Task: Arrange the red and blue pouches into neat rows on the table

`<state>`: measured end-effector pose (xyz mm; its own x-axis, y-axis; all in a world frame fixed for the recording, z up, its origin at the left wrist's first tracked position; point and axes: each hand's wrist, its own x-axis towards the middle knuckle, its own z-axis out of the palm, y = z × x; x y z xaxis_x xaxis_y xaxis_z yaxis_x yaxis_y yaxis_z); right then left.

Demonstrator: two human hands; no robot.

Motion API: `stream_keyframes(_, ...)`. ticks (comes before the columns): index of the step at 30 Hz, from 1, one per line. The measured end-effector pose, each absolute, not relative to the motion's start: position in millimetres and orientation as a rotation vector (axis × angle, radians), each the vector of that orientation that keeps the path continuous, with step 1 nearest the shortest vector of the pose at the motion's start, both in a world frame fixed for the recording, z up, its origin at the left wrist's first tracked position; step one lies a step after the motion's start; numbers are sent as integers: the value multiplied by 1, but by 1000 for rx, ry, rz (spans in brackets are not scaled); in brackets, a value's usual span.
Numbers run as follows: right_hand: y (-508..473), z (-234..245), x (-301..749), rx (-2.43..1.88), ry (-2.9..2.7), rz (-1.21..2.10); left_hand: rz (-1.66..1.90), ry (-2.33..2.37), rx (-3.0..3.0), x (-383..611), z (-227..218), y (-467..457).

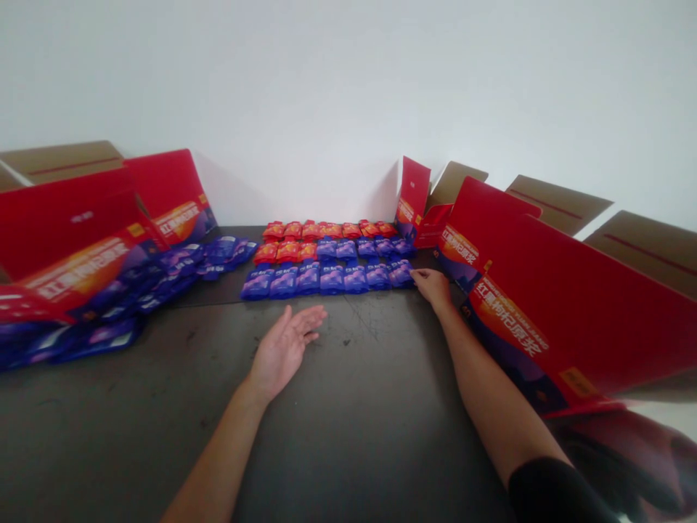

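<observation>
So far, I see three neat rows of red and blue pouches (327,261) laid on the dark desk (348,436), my right hand (432,285) resting its pressed-together fingers (417,274) on the front row's end, my left hand (283,349) spread and empty, and a loose blue pile (179,265) remaining beside red cartons (65,232).
</observation>
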<state>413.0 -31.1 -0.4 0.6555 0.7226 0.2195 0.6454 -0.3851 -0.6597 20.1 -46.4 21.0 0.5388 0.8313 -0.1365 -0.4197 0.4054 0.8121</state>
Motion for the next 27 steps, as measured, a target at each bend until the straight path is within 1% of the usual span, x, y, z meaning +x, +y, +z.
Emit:
stream_keyframes(10,-33,0,411,-2045,-1064,197,850,583,808,19,20,-46)
stream_keyframes(21,-29,-13,422,-1893,-1052,310,852,578,805,20,19,-45)
stream_keyframes(27,-33,-8,417,-1996,-1079,268,857,577,799,20,20,-46)
